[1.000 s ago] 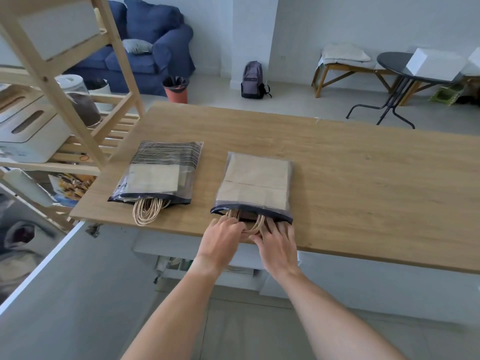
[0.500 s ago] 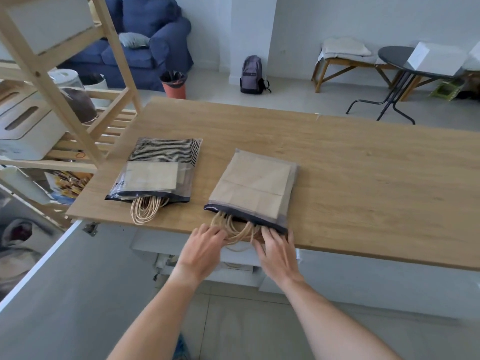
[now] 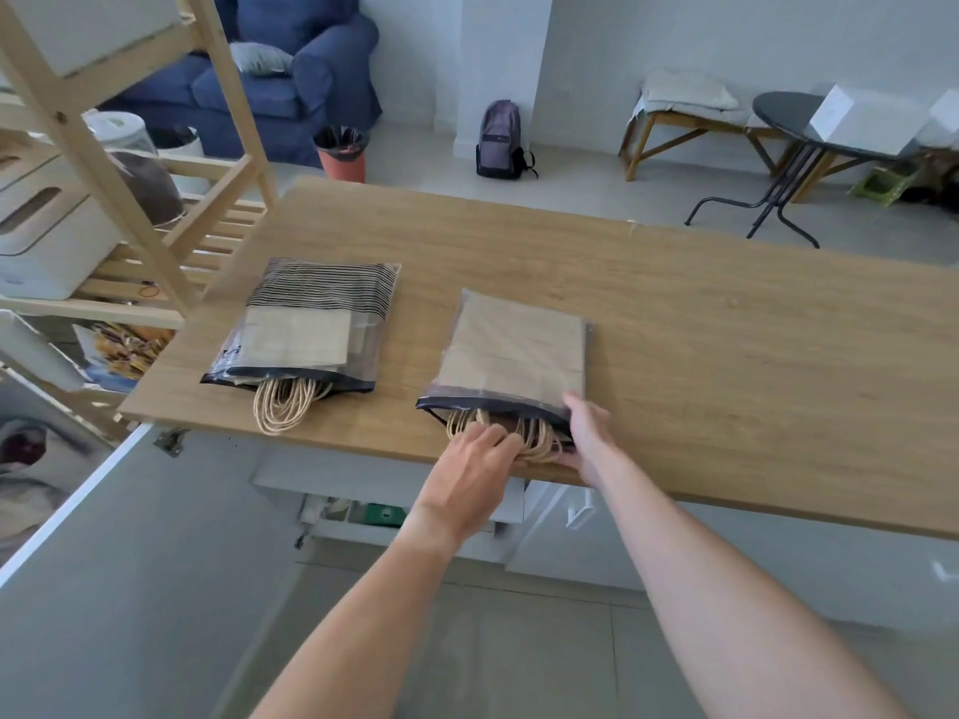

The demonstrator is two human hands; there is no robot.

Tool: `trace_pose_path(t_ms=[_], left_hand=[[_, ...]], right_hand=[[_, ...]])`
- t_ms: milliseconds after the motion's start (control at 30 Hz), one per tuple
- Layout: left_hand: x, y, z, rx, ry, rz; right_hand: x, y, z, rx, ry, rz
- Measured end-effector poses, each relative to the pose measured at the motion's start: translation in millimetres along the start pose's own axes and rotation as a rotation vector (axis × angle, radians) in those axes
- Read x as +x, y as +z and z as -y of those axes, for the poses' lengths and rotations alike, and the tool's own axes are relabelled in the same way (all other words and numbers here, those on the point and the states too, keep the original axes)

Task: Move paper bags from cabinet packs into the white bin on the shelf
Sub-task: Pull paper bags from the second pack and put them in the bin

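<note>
Both hands work the open mouth of the nearer pack (image 3: 511,355), which lies at about six o'clock on the wooden table (image 3: 726,355), close to its near edge. My left hand (image 3: 475,459) has its fingers curled into the bundle of twine handles (image 3: 534,438) spilling from the mouth; whether they are fully clamped on the cords I cannot tell. My right hand (image 3: 586,433) lies flat and spread on the pack's near right corner, pinning the plastic sleeve, I judge, so the paper bags slide out when the left pulls instead of dragging the whole pack off the table. A second pack (image 3: 306,329), striped at its far end, waits at about ten o'clock from the first, handles also out. The white bin (image 3: 46,236) sits on the wooden shelf (image 3: 135,282) farther out at ten o'clock, well apart from both packs.
</note>
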State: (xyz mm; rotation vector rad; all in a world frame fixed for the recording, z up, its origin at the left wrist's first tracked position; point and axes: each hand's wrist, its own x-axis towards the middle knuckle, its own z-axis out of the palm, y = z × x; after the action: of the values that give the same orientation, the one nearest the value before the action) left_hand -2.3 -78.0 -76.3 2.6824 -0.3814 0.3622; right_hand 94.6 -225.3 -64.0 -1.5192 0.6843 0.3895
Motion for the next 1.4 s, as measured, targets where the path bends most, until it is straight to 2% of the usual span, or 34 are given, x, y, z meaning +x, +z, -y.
trace_pose_path(t_ms=[100,200,300,467,533,667,767,867,1000,1233,1300,1400], left_hand=[[-11.3,5.5,-9.0,-0.039,0.057,0.052],[-46.4,1.6,23.4,-0.046,0.084,0.123],[-59.2,-13.7,47.3,-0.002,0.085,0.101],[-14.9,-30.3,-25.0,-0.029,0.13,-0.028],[-22.6,-30.7,-19.9,-0.007,0.151,0.004],[-55.7,-31.0,25.2,0.044,0.131,0.092],[-52.0,-34.0,31.5,0.017,0.105,0.132],[-39.9,-34.1,8.1,0.013,0.208,0.125],[-54.7,-30.5,-10.2,-0.011,0.335,0.169],[-90.1,-24.7,-10.8,-0.093,0.431,0.336],[-78.4,-31.7,-14.0,-0.163,0.376,0.273],[-51.9,-53.2,-13.0,-0.264,0.196,0.069]], right_hand=[[10.3,5.2,3.9,-0.028,0.084,0.039],[18.2,-1.8,5.0,0.117,0.164,0.098],[27.9,1.9,-1.9,0.133,0.151,0.06],[67.7,5.3,-11.8,0.134,0.159,-0.009],[79.6,-3.8,-3.4,0.128,0.135,-0.011],[41.8,-6.6,19.1,0.119,0.112,0.054],[-0.3,-2.0,15.1,-0.129,0.141,0.099],[-22.0,-3.5,4.8,-0.117,0.266,0.237],[-18.5,-20.8,-2.9,-0.14,0.308,0.326],[-25.8,-21.6,-27.1,-0.184,0.214,0.335],[-32.5,-19.5,-32.0,-0.184,0.186,0.309],[-40.0,-27.6,-30.1,-0.286,0.176,0.352]])
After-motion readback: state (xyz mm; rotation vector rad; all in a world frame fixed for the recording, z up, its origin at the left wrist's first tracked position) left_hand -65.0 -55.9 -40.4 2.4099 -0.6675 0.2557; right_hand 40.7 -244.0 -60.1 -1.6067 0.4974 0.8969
